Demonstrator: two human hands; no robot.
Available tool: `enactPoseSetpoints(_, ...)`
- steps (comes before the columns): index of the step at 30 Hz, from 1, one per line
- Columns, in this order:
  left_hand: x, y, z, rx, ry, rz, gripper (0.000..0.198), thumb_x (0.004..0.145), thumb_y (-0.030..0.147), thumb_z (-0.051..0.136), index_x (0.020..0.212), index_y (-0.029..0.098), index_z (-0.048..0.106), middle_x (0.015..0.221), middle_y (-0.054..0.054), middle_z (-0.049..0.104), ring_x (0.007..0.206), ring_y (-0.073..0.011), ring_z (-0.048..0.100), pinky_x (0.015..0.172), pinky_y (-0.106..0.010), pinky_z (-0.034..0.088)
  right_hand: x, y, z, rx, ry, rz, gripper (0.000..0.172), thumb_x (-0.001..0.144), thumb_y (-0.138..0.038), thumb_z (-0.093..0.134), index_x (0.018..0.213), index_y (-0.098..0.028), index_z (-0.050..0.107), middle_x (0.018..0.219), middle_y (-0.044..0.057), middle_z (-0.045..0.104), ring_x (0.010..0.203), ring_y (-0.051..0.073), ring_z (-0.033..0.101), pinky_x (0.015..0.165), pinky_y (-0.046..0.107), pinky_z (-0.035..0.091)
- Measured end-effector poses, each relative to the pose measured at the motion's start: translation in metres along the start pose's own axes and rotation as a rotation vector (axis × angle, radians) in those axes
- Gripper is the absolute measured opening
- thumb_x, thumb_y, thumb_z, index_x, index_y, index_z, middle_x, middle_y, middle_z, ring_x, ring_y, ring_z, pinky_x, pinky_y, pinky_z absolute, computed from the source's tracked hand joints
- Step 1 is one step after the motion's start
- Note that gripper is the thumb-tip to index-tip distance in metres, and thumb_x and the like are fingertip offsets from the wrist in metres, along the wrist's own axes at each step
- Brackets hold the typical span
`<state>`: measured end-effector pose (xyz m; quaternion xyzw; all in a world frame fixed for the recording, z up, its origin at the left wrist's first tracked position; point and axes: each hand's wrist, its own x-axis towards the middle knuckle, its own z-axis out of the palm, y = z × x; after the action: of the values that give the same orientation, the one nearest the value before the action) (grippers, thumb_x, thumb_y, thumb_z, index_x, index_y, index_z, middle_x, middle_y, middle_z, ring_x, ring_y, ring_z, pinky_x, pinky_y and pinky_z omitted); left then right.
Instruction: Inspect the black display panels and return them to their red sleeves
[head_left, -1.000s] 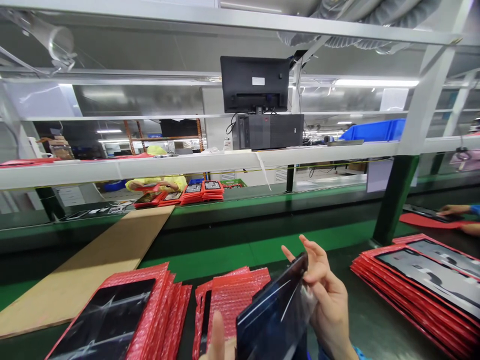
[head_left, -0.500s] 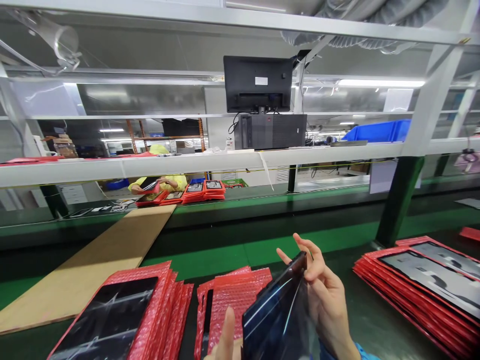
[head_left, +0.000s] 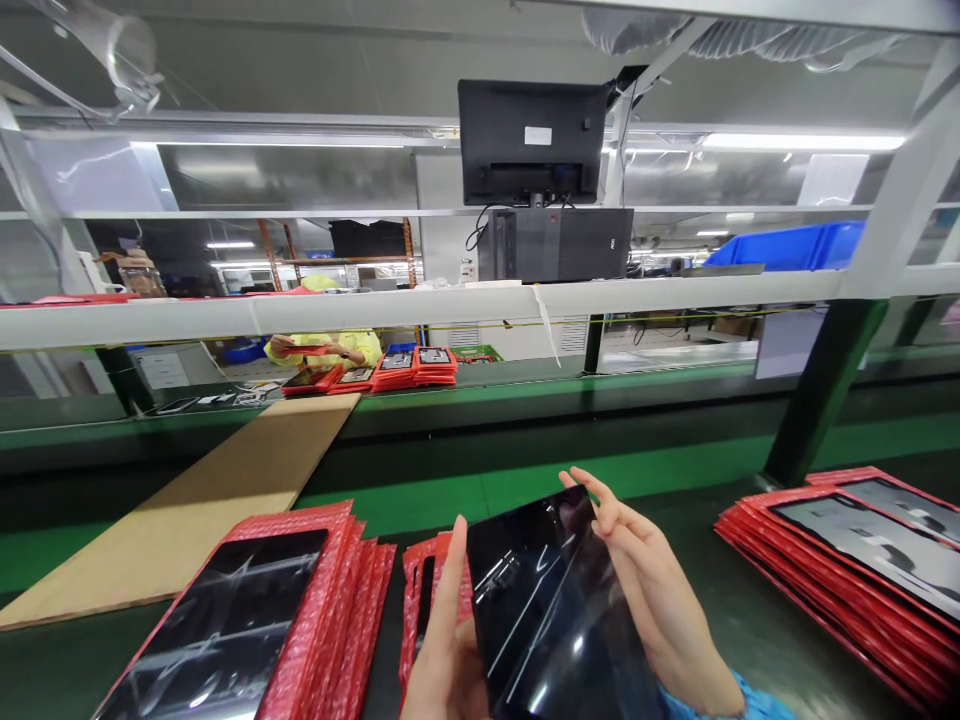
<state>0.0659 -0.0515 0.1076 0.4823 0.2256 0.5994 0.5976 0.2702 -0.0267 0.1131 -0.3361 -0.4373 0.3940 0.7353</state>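
A glossy black tablet screen panel (head_left: 555, 610) is held up in front of me, its shiny face tilted toward the camera. My left hand (head_left: 446, 640) grips its left edge, with one finger pointing upward beside it. At the upper right edge, my right hand (head_left: 652, 580) pinches the panel near its corner. Behind the left hand lies a pile of red bubble-wrap pouches (head_left: 424, 590), partly covered. To the left, another black panel (head_left: 225, 620) rests on a stack of red bubble-wrap pouches (head_left: 322, 620).
At right stands a stack of red pouches (head_left: 840, 570) topped by grey-and-black panels (head_left: 885, 550). A brown board (head_left: 202, 500) spans the left side. A green post (head_left: 825, 400) and white shelf beam (head_left: 360, 310) stand ahead. Across the line, a co-worker in yellow (head_left: 360, 345) handles a red pouch.
The panel has turned from nearly edge-on to show its glossy face. My left hand has come further into view at its left edge. The camera view has shifted slightly.
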Motion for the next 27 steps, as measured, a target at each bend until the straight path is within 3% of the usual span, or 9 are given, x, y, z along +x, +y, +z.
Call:
enactPoseSetpoints(2, 0.0, -0.002, -0.001, -0.023, -0.045, -0.081, 0.07, 0.074, 0.056, 0.063, 0.137, 0.035, 0.04, 0.122, -0.003, 0.063, 0.119, -0.0295, 0.054, 0.086, -0.038, 0.052, 0.001, 0.001, 0.0, -0.002, -0.012, 0.032, 0.02, 0.075, -0.025, 0.067, 0.059, -0.021, 0.056, 0.131, 0.006, 0.059, 0.133, 0.031, 0.038, 0.114, 0.051, 0.009)
enactPoseSetpoints(4, -0.001, -0.006, -0.002, -0.031, -0.066, -0.17, 0.073, 0.081, 0.057, 0.053, 0.144, 0.035, 0.021, 0.11, -0.006, 0.069, 0.093, -0.0274, 0.068, 0.07, -0.036, 0.056, 0.002, 0.002, -0.002, 0.008, -0.02, 0.057, 0.02, 0.075, -0.025, 0.066, 0.058, -0.021, 0.055, 0.132, 0.005, 0.059, 0.132, 0.032, 0.039, 0.113, 0.051, 0.012)
enactPoseSetpoints(7, -0.001, -0.009, -0.002, -0.018, -0.047, -0.178, 0.071, 0.085, 0.058, 0.043, 0.146, 0.032, 0.016, 0.105, -0.008, 0.071, 0.074, -0.0254, 0.07, 0.062, -0.035, 0.056, 0.003, 0.002, -0.003, 0.059, -0.023, 0.067, 0.021, 0.073, -0.025, 0.067, 0.057, -0.021, 0.054, 0.131, 0.004, 0.059, 0.131, 0.032, 0.042, 0.114, 0.051, 0.013)
enactPoseSetpoints(13, 0.005, -0.003, 0.008, -0.165, -0.019, -0.118, 0.055, 0.087, 0.057, 0.037, 0.14, 0.045, 0.028, 0.122, 0.001, 0.064, 0.105, -0.027, 0.064, 0.087, -0.041, 0.052, 0.002, -0.002, -0.004, 0.165, 0.019, 0.108, 0.02, 0.071, -0.026, 0.065, 0.055, -0.022, 0.053, 0.121, 0.004, 0.067, 0.133, 0.03, 0.039, 0.116, 0.049, 0.01)
enactPoseSetpoints(18, 0.008, 0.001, 0.014, -0.232, 0.032, -0.131, 0.065, 0.086, 0.051, 0.044, 0.145, 0.037, 0.021, 0.13, -0.002, 0.059, 0.123, -0.0297, 0.05, 0.102, -0.046, 0.041, 0.0, -0.004, -0.005, 0.226, 0.071, 0.133, 0.019, 0.065, -0.02, 0.065, 0.052, -0.024, 0.053, 0.116, 0.001, 0.069, 0.135, 0.028, 0.037, 0.118, 0.047, 0.012)
enactPoseSetpoints(23, 0.017, -0.003, 0.005, -0.127, 0.05, -0.037, 0.044, 0.087, 0.046, 0.047, 0.131, 0.037, 0.05, 0.145, 0.006, 0.043, 0.139, -0.0242, 0.024, 0.115, -0.04, 0.016, 0.001, -0.005, -0.007, 0.199, 0.15, 0.179, 0.008, 0.067, -0.028, 0.066, 0.06, -0.026, 0.066, 0.102, 0.0, 0.073, 0.129, 0.029, 0.045, 0.116, 0.044, 0.024)
enactPoseSetpoints(27, 0.02, 0.001, 0.008, -0.131, 0.082, -0.095, 0.05, 0.087, 0.042, 0.048, 0.136, 0.036, 0.043, 0.151, 0.008, 0.033, 0.142, -0.0213, 0.01, 0.116, -0.039, 0.007, 0.003, -0.002, -0.011, 0.159, 0.201, 0.18, 0.004, 0.066, -0.027, 0.068, 0.063, -0.024, 0.069, 0.085, 0.002, 0.073, 0.117, 0.029, 0.055, 0.114, 0.043, 0.031)
